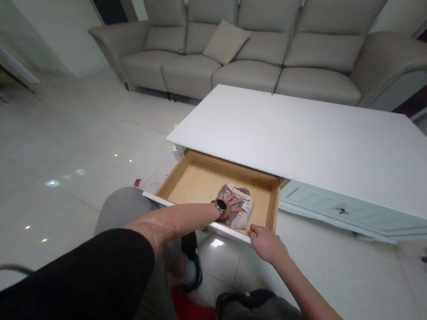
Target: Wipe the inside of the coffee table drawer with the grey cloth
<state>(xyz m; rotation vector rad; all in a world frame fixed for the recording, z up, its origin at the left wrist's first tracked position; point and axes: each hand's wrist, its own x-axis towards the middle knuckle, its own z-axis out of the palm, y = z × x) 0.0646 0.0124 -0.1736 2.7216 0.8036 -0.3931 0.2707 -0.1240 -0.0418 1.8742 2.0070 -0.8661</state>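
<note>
A wooden drawer [184, 190] with a white front is pulled out of the white coffee table [295, 132]. Inside it, toward the front right, lies a folded cloth [244, 218] in cream and patterned grey-purple, with a small white label. My left hand [228, 208] rests flat on this cloth with its fingers spread; a watch is on that wrist. At the right end of the drawer front, my right hand [265, 241] has its fingers wrapped over the top edge, close to the cloth but apart from it.
Behind the table stands a long grey sofa [252, 73] with a loose beige cushion [227, 43]. A second drawer front [340, 212] is closed on the right. Below me are my shoes and a red object [194, 316]. A small red scrap [138, 182] lies on the tiles.
</note>
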